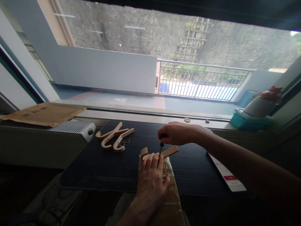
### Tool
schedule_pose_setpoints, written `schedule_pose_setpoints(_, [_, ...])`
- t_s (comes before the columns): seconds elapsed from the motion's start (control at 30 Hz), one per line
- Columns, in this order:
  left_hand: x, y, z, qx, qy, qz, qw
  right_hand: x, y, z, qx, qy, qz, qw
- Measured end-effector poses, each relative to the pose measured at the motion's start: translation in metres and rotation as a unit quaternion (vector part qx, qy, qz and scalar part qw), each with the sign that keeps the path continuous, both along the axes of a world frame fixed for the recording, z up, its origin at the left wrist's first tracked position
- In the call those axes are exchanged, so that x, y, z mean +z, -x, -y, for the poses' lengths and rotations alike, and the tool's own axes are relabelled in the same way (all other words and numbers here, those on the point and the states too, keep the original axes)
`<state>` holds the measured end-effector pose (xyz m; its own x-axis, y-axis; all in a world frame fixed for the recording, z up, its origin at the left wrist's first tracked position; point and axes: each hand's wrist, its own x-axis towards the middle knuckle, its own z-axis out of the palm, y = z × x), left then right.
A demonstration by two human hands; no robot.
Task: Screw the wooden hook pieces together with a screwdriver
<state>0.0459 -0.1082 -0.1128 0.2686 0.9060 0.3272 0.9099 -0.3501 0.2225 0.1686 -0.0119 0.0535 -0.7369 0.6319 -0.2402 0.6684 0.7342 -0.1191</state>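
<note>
My right hand (172, 133) is closed round the dark handle of a screwdriver (161, 145). The shaft points down, and its tip meets the wood beside my left fingertips. A pale wooden hook (171, 152) lies across the end of a long tape-wrapped cardboard box (172, 197). My left hand (151, 175) presses this hook against the box, fingers over its middle part, hiding that part. Left of the box, three similar wooden hooks (119, 138) lie together on the dark table (98, 172). Small thin metal pieces, perhaps screws (127, 142), lie beside them.
A phone (231, 177) lies at the table's right, partly behind my right forearm. A brown envelope (44, 113) rests on a radiator (77, 125) at left. On the windowsill are a tape roll (187, 120) and a teal box (246, 121) at right.
</note>
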Motion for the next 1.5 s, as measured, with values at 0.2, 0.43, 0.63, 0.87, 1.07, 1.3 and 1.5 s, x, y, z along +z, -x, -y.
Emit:
schedule_pose_setpoints(0.2, [0.000,0.000,0.000,-0.002,-0.006,0.000,1.000,-0.003,-0.001,-0.005,-0.019,-0.002,-0.007,1.000])
schedule_pose_setpoints(0.43, [-0.001,0.000,0.000,0.000,-0.010,-0.005,1.000,0.002,-0.004,-0.006,0.013,0.009,-0.022,1.000])
schedule_pose_setpoints(0.63, [-0.002,0.000,-0.001,0.000,-0.006,-0.004,1.000,-0.007,-0.009,-0.012,0.007,0.017,-0.042,0.999])
schedule_pose_setpoints(0.87, [-0.002,0.000,-0.001,0.001,-0.003,-0.004,1.000,-0.009,-0.006,-0.012,-0.031,0.041,-0.041,0.998])
schedule_pose_setpoints(1.07, [-0.001,0.000,0.000,0.002,-0.009,-0.006,1.000,0.002,-0.006,-0.008,-0.003,0.010,-0.048,0.999])
schedule_pose_setpoints(1.3, [-0.002,0.000,-0.001,0.002,-0.009,-0.002,1.000,-0.002,-0.009,-0.010,0.007,0.033,-0.048,0.998])
schedule_pose_setpoints(1.5, [0.000,0.000,-0.001,-0.001,0.001,0.001,1.000,-0.008,-0.010,-0.015,-0.039,0.072,-0.046,0.996])
